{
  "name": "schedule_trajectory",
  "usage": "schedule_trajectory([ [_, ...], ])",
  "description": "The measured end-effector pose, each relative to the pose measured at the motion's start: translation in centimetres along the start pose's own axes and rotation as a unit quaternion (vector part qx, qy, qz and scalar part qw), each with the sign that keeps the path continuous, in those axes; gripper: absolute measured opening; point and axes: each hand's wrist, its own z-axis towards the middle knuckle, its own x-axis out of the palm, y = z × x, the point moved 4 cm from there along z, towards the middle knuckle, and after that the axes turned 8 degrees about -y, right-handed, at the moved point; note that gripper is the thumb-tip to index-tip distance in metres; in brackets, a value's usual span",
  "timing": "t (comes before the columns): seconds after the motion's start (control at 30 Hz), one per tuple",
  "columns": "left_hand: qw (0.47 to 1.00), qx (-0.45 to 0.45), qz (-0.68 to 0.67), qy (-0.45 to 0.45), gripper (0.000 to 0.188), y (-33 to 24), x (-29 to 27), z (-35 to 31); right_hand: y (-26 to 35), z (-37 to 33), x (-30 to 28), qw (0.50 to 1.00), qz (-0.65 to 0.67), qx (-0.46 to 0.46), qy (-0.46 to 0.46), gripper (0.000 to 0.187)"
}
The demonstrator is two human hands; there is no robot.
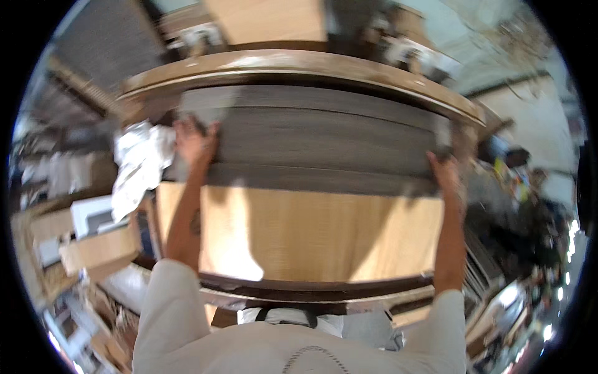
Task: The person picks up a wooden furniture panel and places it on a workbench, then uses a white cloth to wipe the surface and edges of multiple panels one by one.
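Note:
Several long grey wood-grain boards [330, 137] lie side by side across a light wood panel [311, 234] in front of me. My left hand [198, 144] rests on the boards' left end, its thumb and fingers spread apart. At the opposite end my right hand [443, 169] grips the edge of a grey board, thumb on top; its fingertips are blurred and partly hidden. Both forearms reach over the light panel.
A wooden bench rail [299, 60] runs behind the boards. Crumpled white plastic [140, 165] hangs beside my left hand. Cardboard boxes [103, 249] stand at the left. Another light board [268, 22] lies beyond the rail. Dark clutter [517, 206] fills the right side.

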Motion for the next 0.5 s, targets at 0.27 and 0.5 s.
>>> schedule_trajectory([
  [0.27,0.993,-0.054,-0.074,0.077,0.098,-1.2,-2.7,0.3,-2.7,-0.7,3.6,0.998,-0.040,0.043,-0.036,0.103],
  [0.5,0.994,-0.058,-0.064,0.070,0.094,-3.1,-3.2,0.3,-5.1,3.7,5.1,0.971,0.050,-0.063,-0.224,0.100],
])
